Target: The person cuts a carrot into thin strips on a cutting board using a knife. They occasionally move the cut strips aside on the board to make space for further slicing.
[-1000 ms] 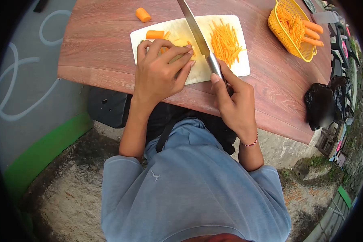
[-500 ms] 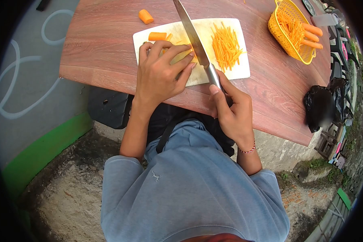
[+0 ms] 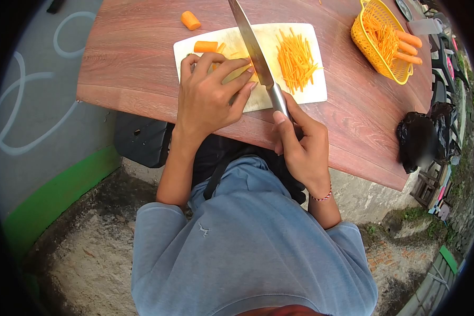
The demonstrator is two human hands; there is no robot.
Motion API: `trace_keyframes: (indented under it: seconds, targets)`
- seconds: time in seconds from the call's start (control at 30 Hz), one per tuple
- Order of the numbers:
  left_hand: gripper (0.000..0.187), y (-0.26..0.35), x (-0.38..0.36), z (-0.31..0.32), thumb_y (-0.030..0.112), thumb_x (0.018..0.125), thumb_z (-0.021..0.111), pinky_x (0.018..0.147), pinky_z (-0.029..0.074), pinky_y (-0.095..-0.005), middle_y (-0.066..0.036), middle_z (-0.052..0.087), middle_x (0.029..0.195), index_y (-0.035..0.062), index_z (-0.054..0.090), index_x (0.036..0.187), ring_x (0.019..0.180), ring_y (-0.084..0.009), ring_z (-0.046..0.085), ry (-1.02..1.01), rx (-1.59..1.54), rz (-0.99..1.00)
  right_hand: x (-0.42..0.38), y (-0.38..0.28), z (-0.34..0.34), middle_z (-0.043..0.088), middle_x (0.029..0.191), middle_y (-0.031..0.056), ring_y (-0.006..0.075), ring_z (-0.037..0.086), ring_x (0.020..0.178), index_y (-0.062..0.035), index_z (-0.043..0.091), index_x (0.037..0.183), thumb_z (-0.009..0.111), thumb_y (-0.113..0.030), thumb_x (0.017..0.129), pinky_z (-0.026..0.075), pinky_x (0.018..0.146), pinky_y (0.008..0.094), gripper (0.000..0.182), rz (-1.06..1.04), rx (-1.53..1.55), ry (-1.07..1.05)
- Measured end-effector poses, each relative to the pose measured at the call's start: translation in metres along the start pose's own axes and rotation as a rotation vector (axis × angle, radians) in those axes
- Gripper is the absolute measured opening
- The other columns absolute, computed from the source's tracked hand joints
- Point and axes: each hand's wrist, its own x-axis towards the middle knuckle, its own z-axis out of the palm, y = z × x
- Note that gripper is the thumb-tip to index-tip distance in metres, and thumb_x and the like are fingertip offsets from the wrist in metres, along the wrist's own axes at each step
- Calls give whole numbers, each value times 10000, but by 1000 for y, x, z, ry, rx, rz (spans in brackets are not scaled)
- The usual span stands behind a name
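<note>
My right hand (image 3: 304, 145) is wrapped round the handle of a long knife (image 3: 254, 48), its blade lying across the white cutting board (image 3: 317, 89). Left of the blade, my left hand (image 3: 210, 92) presses bent fingertips on thin orange carrot slices (image 3: 238, 73), partly hidden under the fingers. A pile of carrot strips (image 3: 297, 60) lies on the board right of the knife. Near the board's upper left sits a short carrot piece (image 3: 205, 46), and another carrot chunk (image 3: 190, 21) rests on the table beyond the board.
On the reddish wooden table (image 3: 126, 63), a yellow basket (image 3: 364, 45) at the upper right holds carrot strips and whole carrots (image 3: 408, 47). A clear bottle (image 3: 425, 26) lies behind it. A black plastic bag (image 3: 413, 139) hangs by the right edge. A dark stool (image 3: 141, 141) stands below the left side.
</note>
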Motion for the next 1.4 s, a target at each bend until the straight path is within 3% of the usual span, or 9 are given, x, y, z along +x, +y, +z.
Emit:
trace_keyframes:
  seconds: [0.07,0.17,0.4,0.67,1.0,1.1,1.27,1.4]
  targets:
    - [214,-1,0,0,193,860,839,993,427,-427,42,789,1196,131,859,1064,1068,-242,649,-4,1,-1,0,-3,0,746,1081,325,319,796,1020,64,649,1403,659,-143,1058,578,873,372,403,7,7,18]
    - [184,-3,0,4,245,862,836,954,399,-455,42,785,1155,117,855,993,1024,-203,650,46,-16,21,1,-2,1,746,1084,326,341,794,1033,64,649,1403,658,-147,1058,580,873,375,404,-5,-3,17]
    - [210,0,0,0,192,861,838,994,423,-426,36,793,1186,130,858,1061,1067,-243,651,-8,-4,-2,1,-2,2,742,1072,327,362,795,1016,64,649,1400,657,-147,1059,583,860,381,401,-3,-20,14]
    - [200,-3,0,6,245,856,837,954,395,-455,48,784,1127,108,855,1000,1024,-199,651,41,-11,27,-1,-4,8,718,989,325,441,767,911,68,646,1392,658,-104,1048,583,783,414,385,-71,-88,45]
    - [209,-3,1,5,239,854,839,962,397,-461,53,787,1102,98,855,1008,1008,-203,653,35,-23,19,-1,-9,10,703,919,302,458,737,840,74,641,1383,668,-81,1034,568,729,449,384,-130,-158,62]
    - [228,-2,1,2,190,852,839,970,422,-417,48,794,1171,117,857,1067,1039,-226,656,-10,-3,13,1,-13,12,698,907,306,469,729,829,72,634,1383,664,-89,1034,565,717,469,385,-170,-220,78]
    - [218,-3,2,5,226,854,840,949,409,-464,48,793,1087,97,857,1029,988,-210,658,32,-20,21,17,-13,16,692,868,317,482,719,816,58,642,1362,645,-122,1046,557,702,504,364,-238,-241,111]
    - [222,-3,2,5,229,855,839,951,408,-461,53,791,1096,97,856,1033,987,-207,657,37,-13,22,26,-16,10,698,867,313,475,726,826,38,651,1354,638,-130,1054,562,715,478,345,-151,-188,68]
